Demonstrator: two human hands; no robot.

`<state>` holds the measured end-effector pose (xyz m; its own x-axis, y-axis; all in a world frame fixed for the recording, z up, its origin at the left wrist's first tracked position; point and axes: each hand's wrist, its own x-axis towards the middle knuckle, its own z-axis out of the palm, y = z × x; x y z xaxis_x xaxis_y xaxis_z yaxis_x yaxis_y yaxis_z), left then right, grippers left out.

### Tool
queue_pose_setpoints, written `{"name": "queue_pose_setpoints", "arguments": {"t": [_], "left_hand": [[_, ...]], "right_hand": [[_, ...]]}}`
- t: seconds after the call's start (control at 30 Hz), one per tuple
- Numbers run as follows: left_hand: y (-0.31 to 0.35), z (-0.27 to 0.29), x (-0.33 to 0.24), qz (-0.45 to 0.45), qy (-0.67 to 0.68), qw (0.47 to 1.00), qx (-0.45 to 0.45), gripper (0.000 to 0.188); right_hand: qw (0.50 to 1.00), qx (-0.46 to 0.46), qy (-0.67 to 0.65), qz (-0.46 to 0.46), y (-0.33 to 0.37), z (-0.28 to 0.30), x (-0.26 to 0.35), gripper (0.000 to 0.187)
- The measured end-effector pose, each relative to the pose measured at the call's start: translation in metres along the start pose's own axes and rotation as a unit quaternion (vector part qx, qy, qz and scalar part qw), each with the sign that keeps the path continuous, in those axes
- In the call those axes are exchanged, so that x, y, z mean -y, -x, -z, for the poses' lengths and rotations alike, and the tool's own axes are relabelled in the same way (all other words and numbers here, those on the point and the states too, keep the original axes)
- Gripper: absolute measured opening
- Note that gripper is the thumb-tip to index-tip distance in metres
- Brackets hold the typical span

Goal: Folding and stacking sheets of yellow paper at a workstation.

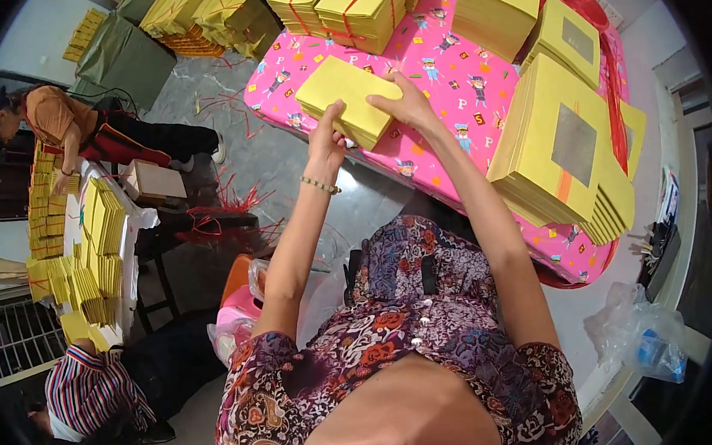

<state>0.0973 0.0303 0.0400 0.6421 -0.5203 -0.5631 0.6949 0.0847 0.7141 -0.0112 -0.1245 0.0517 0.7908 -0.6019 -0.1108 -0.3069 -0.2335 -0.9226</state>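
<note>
A thick stack of yellow envelopes (339,85) lies near the left edge of the pink patterned tablecloth (436,128), tilted slightly toward me. At its near-left side my left hand (328,137) has the thumb on the top and the other fingers curled at the edge. My right hand (406,103) grips the right end, thumb over the top sheet and fingers along the far side. A beaded bracelet (321,185) circles my left wrist. The undersides of the stack's lower envelopes are hidden.
Yellow bundles tied with red string (360,14) stand at the table's far side. Taller stacks with grey windows (559,141) and red strings (612,109) line the right. Two people sit at a left table (131,269) covered with yellow packets. Red string scraps (236,199) litter the floor.
</note>
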Motion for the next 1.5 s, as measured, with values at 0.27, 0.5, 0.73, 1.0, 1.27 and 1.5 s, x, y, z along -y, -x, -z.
{"name": "queue_pose_setpoints", "arguments": {"t": [0.27, 0.5, 0.73, 1.0, 1.27, 1.5], "left_hand": [[0.033, -0.026, 0.004, -0.153, -0.071, 0.981, 0.099, 0.061], [0.036, -0.049, 0.026, -0.476, -0.233, 0.835, 0.149, 0.079], [0.036, -0.056, 0.065, -0.508, -0.222, 0.805, 0.212, 0.092], [0.035, -0.056, 0.073, -0.523, -0.238, 0.790, 0.213, 0.101], [0.033, -0.053, 0.078, -0.539, -0.242, 0.784, 0.191, 0.103], [0.030, -0.052, 0.079, -0.537, -0.253, 0.784, 0.180, 0.095]], "right_hand": [[0.987, -0.102, -0.117, 0.049, 0.066, 0.002, -0.010, 0.057], [0.966, -0.213, -0.023, 0.148, 0.099, 0.022, 0.042, 0.096], [0.914, -0.247, 0.160, 0.279, 0.104, 0.030, 0.036, 0.136], [0.916, -0.240, 0.151, 0.282, 0.099, 0.030, 0.024, 0.124], [0.902, -0.278, 0.162, 0.289, 0.100, 0.023, 0.025, 0.117], [0.913, -0.274, 0.141, 0.267, 0.098, 0.021, 0.020, 0.120]]}}
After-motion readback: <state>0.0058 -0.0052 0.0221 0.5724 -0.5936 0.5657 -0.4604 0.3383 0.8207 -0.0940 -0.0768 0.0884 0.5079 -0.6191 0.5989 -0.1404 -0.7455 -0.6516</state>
